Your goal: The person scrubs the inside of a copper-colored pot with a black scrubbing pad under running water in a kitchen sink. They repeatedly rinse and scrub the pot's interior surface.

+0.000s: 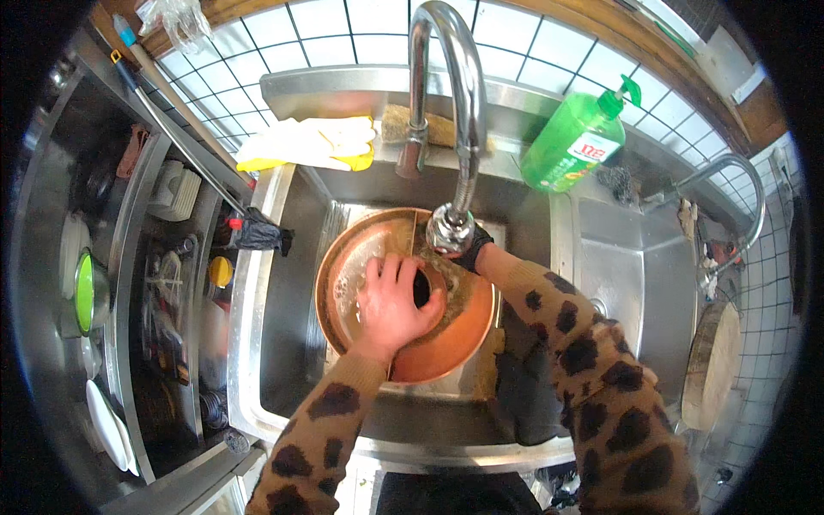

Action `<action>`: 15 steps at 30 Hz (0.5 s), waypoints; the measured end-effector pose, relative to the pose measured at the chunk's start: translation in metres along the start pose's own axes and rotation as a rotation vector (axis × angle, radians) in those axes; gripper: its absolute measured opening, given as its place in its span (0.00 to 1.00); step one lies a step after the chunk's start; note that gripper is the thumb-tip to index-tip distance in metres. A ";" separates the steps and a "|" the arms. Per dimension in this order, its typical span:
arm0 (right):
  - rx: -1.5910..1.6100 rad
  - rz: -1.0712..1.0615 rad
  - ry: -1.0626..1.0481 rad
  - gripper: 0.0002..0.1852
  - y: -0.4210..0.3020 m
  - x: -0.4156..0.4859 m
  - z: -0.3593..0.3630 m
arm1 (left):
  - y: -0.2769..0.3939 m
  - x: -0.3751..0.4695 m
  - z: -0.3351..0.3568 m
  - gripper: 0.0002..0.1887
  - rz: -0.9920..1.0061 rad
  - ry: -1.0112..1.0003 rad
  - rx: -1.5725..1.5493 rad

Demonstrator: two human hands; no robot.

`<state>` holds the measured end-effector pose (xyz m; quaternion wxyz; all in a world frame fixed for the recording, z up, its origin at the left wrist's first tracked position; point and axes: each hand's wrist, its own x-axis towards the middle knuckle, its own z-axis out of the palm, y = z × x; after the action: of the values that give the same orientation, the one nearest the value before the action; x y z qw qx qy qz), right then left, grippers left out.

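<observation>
A round copper-coloured pot (444,357) with a thin metal divider and a raised central tube sits in the large stainless steel sink basin (290,360). Soapy water shows in its left part. My bare left hand (396,299) lies over the central tube, thumb and fingers around its dark opening. My right hand (477,248) reaches into the pot's upper right; something black, a glove or a cloth, covers it. The chrome faucet head (450,228) hangs in front and hides most of that hand, so its hold cannot be seen.
A green pump bottle (573,143) and steel wool (617,183) stand behind the smaller basin (608,270). Yellow-white gloves (315,143) and a brush (441,129) lie on the back ledge. A round wooden board (711,367) leans right. Shelves with dishes (106,425) line the left.
</observation>
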<state>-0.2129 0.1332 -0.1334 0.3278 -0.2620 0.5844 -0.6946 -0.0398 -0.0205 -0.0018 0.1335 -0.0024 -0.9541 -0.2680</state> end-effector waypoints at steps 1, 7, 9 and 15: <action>-0.648 -0.123 0.005 0.10 0.009 -0.019 -0.012 | 0.001 0.003 0.001 0.23 -0.002 0.000 -0.035; -1.202 0.405 0.183 0.12 -0.002 -0.148 0.084 | -0.008 -0.004 -0.006 0.25 -0.068 -0.032 0.118; -1.339 0.256 0.090 0.14 0.000 -0.180 0.137 | -0.004 -0.002 -0.008 0.25 -0.086 -0.037 0.124; -1.095 0.430 0.031 0.13 0.027 -0.144 0.260 | -0.013 -0.008 -0.003 0.25 -0.072 0.026 0.140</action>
<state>0.0783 0.0739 -0.1103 0.2697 -0.2587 0.9027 -0.2134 -0.0321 -0.0323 -0.0079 0.1359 0.0445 -0.9682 -0.2052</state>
